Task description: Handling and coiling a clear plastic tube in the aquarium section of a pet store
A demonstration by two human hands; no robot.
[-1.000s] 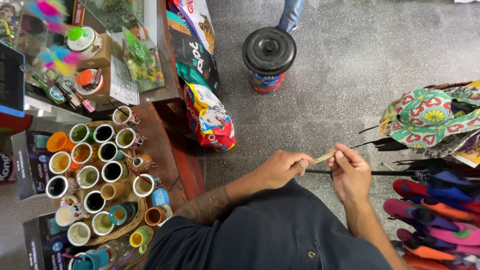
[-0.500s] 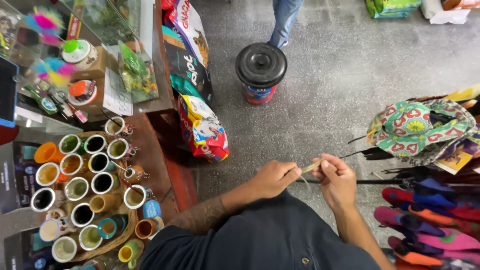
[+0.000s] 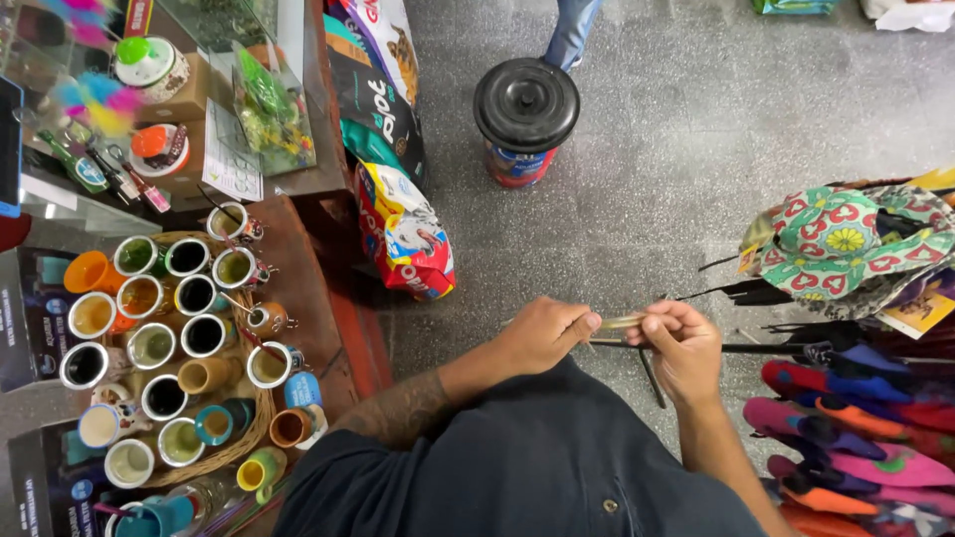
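My left hand [image 3: 545,333] and my right hand [image 3: 681,343] are held together in front of my body, over the grey floor. Both pinch a thin pale strip [image 3: 619,321] that spans the small gap between them. The left fingers grip its left end, the right fingers its right end. Most of the strip is hidden inside the hands. A wicker basket [image 3: 251,423] full of several small colourful mugs stands to my left on a wooden counter.
A black-lidded bin [image 3: 525,101] stands on the floor ahead. Pet food bags [image 3: 403,231] lean against the counter. A patterned hat [image 3: 848,244] and colourful flip-flops [image 3: 846,438] hang on a rack at the right. Another person's leg [image 3: 572,30] shows at the top.
The view has shifted slightly, so everything sits a little lower and left. My hands have stayed together on the strip, with the visible part between them shorter.
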